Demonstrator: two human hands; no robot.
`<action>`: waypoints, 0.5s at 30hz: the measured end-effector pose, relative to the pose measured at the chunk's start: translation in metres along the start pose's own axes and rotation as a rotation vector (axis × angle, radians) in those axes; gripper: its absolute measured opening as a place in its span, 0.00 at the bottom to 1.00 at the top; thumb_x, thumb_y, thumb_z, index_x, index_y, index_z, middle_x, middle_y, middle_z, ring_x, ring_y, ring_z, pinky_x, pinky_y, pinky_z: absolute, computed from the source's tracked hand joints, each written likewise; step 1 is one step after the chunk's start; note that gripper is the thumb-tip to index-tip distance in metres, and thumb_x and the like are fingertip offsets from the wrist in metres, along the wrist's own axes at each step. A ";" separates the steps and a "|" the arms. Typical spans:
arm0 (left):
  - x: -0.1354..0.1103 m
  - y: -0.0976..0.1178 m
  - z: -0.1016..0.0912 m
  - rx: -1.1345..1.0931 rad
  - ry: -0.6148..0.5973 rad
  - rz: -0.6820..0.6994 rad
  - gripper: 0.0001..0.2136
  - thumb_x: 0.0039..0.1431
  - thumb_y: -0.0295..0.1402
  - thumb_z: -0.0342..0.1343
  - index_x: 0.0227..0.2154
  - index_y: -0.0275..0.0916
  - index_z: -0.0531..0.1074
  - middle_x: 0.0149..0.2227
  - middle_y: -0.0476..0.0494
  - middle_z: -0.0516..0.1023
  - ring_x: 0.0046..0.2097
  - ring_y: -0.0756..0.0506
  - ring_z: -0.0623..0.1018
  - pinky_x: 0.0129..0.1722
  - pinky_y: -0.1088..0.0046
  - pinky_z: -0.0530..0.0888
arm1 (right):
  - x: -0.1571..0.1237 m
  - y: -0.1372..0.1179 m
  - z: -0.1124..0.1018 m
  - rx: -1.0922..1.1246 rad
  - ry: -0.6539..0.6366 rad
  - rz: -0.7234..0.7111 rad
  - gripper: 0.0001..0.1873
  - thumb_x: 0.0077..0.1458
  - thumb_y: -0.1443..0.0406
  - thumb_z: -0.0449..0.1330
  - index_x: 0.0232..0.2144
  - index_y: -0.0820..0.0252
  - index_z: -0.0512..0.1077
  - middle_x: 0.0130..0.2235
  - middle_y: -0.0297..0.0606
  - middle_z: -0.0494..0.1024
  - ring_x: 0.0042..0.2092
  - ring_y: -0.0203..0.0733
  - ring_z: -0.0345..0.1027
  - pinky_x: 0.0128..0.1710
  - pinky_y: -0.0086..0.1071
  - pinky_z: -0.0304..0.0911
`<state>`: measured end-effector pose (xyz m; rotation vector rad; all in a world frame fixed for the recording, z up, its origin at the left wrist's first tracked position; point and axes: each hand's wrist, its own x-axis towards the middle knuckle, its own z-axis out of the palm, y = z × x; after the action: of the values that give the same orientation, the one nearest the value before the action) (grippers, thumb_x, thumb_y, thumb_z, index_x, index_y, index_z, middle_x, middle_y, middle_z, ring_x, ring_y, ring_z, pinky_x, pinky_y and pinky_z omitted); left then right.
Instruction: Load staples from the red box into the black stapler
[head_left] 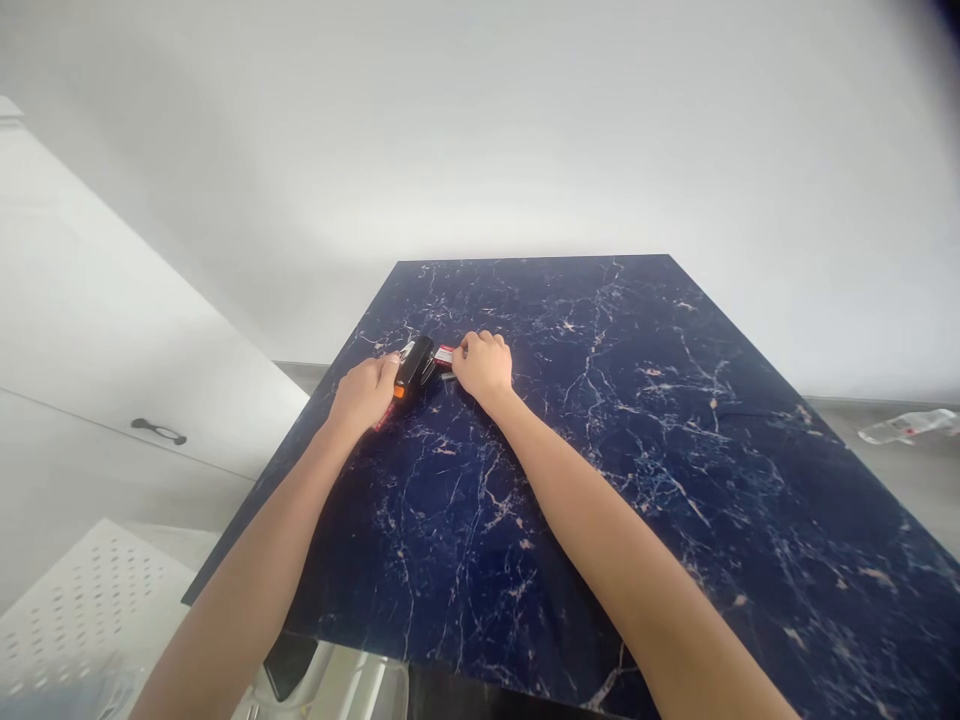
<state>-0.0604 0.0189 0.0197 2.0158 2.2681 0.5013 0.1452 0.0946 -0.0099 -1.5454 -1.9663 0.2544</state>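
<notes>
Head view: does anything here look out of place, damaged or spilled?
One thing: a clear plastic bottle lies on its side on the floor, right of the marble-patterned table. On the table nothing is spilled; the left hand rests on a black stapler, the right hand beside a small red box.

— What stands in the room?
— A dark blue marbled table [637, 450] against a plain white wall [525, 120].
— And left?
— A white cabinet [90, 330] with a dark handle [158, 431]; grey floor [900, 470] far right.
</notes>
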 end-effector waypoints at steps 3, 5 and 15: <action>-0.003 0.002 0.000 0.059 0.013 0.022 0.31 0.74 0.49 0.31 0.59 0.43 0.75 0.47 0.30 0.81 0.50 0.29 0.81 0.49 0.53 0.74 | 0.000 0.001 0.001 -0.023 0.027 0.069 0.15 0.65 0.66 0.50 0.43 0.61 0.77 0.47 0.53 0.76 0.52 0.59 0.66 0.52 0.49 0.62; -0.006 0.005 0.001 0.077 0.018 0.036 0.30 0.74 0.49 0.31 0.60 0.43 0.74 0.45 0.31 0.81 0.48 0.30 0.81 0.48 0.53 0.74 | 0.002 0.003 0.001 -0.007 0.017 0.048 0.16 0.64 0.69 0.50 0.46 0.60 0.76 0.49 0.51 0.75 0.52 0.57 0.67 0.51 0.47 0.63; -0.009 -0.001 -0.016 -0.047 -0.043 0.121 0.28 0.74 0.48 0.33 0.59 0.45 0.74 0.56 0.35 0.78 0.56 0.34 0.78 0.55 0.56 0.73 | 0.003 0.004 -0.006 0.202 -0.112 -0.187 0.18 0.55 0.71 0.54 0.46 0.56 0.77 0.46 0.41 0.78 0.46 0.47 0.73 0.49 0.38 0.67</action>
<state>-0.0638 0.0066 0.0334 2.1288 2.0994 0.5096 0.1509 0.0973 -0.0061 -1.2347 -2.0850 0.4538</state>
